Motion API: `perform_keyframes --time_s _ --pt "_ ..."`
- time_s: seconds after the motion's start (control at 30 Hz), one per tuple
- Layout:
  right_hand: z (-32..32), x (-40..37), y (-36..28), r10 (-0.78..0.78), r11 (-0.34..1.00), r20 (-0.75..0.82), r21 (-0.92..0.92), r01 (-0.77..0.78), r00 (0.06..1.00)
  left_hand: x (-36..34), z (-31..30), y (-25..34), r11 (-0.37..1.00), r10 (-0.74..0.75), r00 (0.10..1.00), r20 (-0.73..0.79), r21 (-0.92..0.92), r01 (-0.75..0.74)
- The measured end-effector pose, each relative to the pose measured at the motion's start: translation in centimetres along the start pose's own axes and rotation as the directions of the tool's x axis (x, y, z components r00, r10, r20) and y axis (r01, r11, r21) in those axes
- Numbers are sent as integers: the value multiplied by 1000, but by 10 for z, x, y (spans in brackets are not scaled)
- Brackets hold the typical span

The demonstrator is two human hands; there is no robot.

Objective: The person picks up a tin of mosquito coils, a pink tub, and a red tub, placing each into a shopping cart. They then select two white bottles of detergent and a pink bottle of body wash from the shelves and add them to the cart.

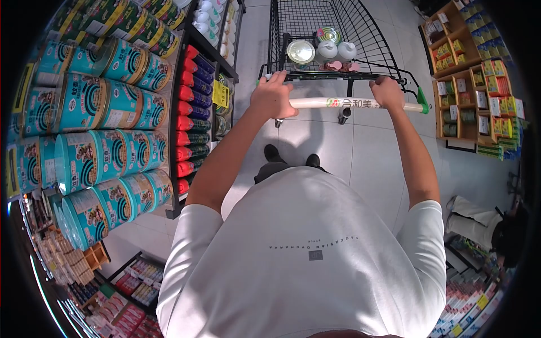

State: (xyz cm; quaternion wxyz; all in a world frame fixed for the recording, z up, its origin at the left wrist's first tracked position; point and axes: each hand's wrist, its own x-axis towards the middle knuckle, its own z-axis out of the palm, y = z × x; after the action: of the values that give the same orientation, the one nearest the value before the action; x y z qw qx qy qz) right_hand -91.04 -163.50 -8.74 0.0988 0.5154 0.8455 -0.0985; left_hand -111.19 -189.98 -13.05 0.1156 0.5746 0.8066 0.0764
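Note:
My left hand (274, 98) is on the left end of the pale shopping cart handle (315, 103), its thumb and fingers to either side of the bar. Farther right, my right hand (387, 93) is closed in a fist around the same handle. Beyond the bar is the black wire shopping cart (366, 25). Inside the cart, near the handle, are a round tub with a pale lid (301, 52), a round item with a green patterned top (328, 36) and two white bottles (346, 51) with pink parts.
Stacked turquoise tubs (84, 101) and red-capped packages (186, 124) fill the shelves close on my left. A wooden display rack (470, 84) with small boxes stands to the right. A person in light trousers (472, 218) is at the lower right. Grey tiled floor (366, 146) lies beneath the cart.

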Motion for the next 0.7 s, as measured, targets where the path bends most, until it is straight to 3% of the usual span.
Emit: perform_keyframes --time_s 0.7 --pt "-1 -2 0 -12 1000 4 -4 12 1000 -1 5 -1 999 51 994 -98 9 -50"
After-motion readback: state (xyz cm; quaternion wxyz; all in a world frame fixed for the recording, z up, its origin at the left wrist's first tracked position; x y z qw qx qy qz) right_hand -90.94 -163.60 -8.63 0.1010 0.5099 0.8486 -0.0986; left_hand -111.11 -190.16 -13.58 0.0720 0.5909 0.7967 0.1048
